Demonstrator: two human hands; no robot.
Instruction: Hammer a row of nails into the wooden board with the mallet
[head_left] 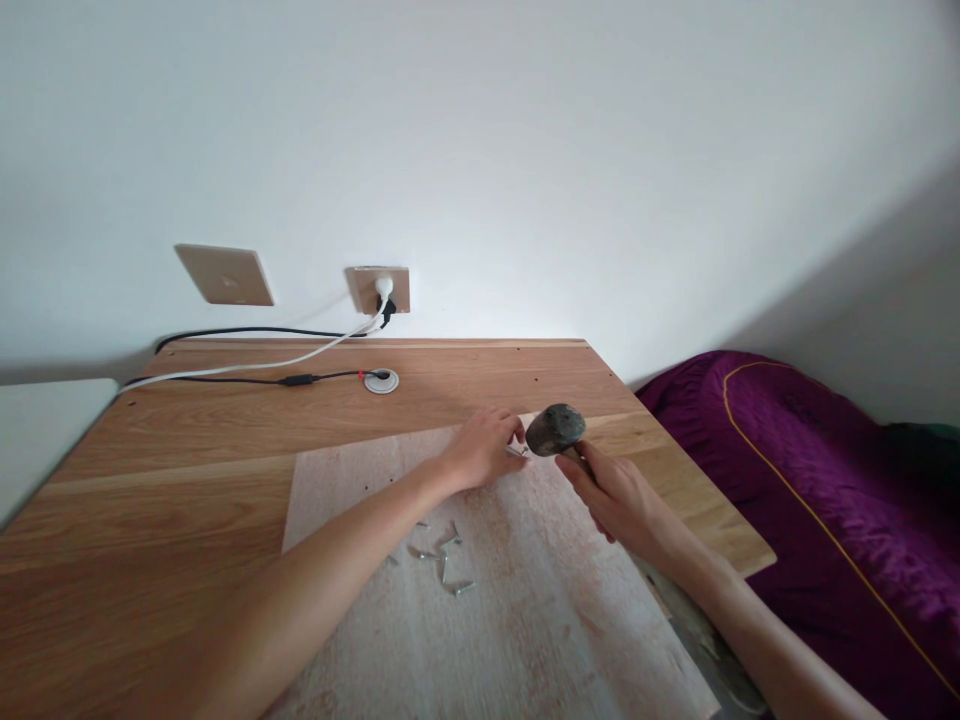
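My left hand (486, 450) rests near the far edge of a pale wooden board (517, 620), its thumb and fingers pinched around a small screw (519, 453). The screw's tip is hidden, so I cannot tell whether it enters the wood. In my right hand (619, 495) is a mallet with a dark, rounded head (556, 430), its handle mostly covered by my fingers. That head is beside the screw, just to its right. Several loose silver screws (444, 560) lie scattered on the board, closer to me than my left hand.
Beneath the board is a wooden desk (187, 480) against a white wall. A white cable (255, 368) and dark cables cross its back left to a wall socket (382, 290). A round cable grommet (381, 381) sits in the desktop. Purple fabric (787, 480) lies at the right.
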